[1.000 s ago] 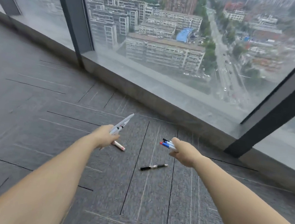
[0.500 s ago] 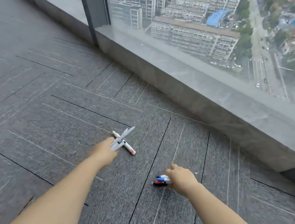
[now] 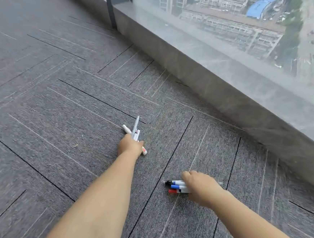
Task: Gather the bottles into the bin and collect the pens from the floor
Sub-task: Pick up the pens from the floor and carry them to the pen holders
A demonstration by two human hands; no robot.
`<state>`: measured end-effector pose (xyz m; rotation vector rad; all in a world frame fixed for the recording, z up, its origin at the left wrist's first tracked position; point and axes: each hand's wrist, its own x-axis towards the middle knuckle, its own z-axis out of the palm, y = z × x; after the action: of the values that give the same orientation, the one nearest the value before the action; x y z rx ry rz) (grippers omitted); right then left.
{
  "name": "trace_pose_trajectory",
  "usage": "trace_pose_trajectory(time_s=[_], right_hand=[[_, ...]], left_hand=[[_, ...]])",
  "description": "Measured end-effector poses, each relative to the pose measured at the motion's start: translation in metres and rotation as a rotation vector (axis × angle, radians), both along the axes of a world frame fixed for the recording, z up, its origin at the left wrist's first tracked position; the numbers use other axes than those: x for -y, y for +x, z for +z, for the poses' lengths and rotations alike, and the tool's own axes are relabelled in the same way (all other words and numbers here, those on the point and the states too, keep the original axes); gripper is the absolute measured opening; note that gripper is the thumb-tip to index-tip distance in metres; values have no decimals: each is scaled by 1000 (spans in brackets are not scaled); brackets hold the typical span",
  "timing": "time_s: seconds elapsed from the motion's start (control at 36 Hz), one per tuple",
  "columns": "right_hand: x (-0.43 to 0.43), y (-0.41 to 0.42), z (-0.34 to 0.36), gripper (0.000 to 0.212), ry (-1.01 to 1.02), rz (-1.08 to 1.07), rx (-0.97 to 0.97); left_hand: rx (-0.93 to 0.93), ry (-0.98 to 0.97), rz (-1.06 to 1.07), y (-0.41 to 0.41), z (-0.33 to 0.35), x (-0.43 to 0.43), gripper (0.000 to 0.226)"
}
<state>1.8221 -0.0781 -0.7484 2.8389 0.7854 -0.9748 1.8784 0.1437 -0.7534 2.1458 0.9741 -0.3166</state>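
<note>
My left hand (image 3: 130, 145) is down at the grey carpet and grips a bunch of white pens (image 3: 135, 128) that stick up past the knuckles. A white marker with a red end (image 3: 144, 151) lies on the floor right under that hand, touching it. Lower right, my right hand (image 3: 200, 186) holds a bundle of markers (image 3: 177, 186) with blue, red and black caps pointing left, low against the carpet. A black pen tip shows at the bundle's left end. No bottles or bin are in view.
Grey carpet tiles (image 3: 59, 111) with dark seams cover the floor. A low stone ledge (image 3: 220, 97) runs diagonally under a floor-to-ceiling window (image 3: 234, 31), with a dark window post (image 3: 112, 6) at the top.
Both hands have dropped to the floor. The left hand reached the red-ended marker; the right hand came down onto the black pen that lay on the carpet. The camera tipped downward.
</note>
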Motion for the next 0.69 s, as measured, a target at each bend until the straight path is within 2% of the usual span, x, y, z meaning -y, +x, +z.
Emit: trace_pose_trajectory(time_s=[0.14,0.36,0.47,0.58,0.69], right_hand=[[-3,-1,2,28,24,-48,-4],[-7,2,43,13,135,-337,12],[-11,-8,88,14,230,-533,-10],[-12,-39,154,18,428,-818,-120],[-5,-84,241,13,644,-1075,-242]], left_hand=[[9,9,2,-2,7,1,35],[49,-38,-44,-18,54,1,37],[10,-32,-131,-41,103,7,41],[-10,-228,-129,-77,170,19,35],[-107,-375,-169,-126,261,44,25]])
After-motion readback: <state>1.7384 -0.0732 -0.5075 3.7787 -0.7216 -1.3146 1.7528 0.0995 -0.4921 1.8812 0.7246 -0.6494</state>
